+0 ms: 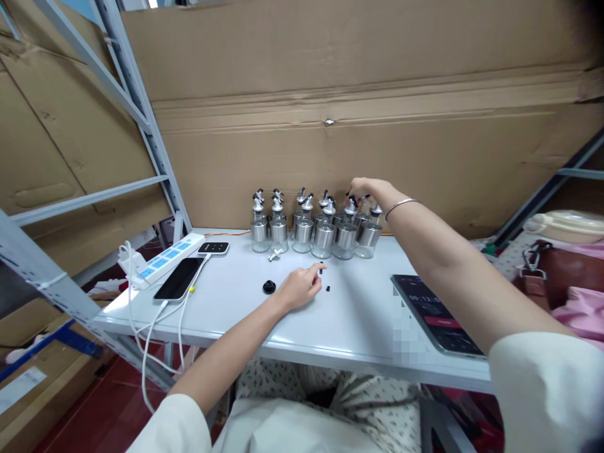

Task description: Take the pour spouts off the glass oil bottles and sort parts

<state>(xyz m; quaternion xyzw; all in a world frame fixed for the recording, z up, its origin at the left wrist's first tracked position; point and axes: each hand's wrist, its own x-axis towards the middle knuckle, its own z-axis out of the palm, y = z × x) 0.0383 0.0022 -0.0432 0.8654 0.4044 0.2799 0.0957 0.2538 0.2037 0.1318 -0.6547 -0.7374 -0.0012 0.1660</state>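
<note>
My left hand (301,287) rests low over the table, index finger stretched out and the other fingers loosely curled. Its index fingertip is at a small black cap (321,271); the thumb is apart from it. A second small black cap (328,289) lies just to the right. My right hand (370,187) reaches over the back row at the right, fingers bent down around the top of a glass bottle's pour spout (348,194); its fingertips are partly hidden. Glass bottles with steel sleeves (323,235) and metal pour spouts stand in rows.
Before the bottles lies a loose metal pour spout (274,254). A round black lid (268,287) is left of my left hand. A power strip (170,259), a phone (178,279), a small device (214,248) and white cables occupy the left; a larger phone (436,314) lies right. Cardboard (283,151) stands behind.
</note>
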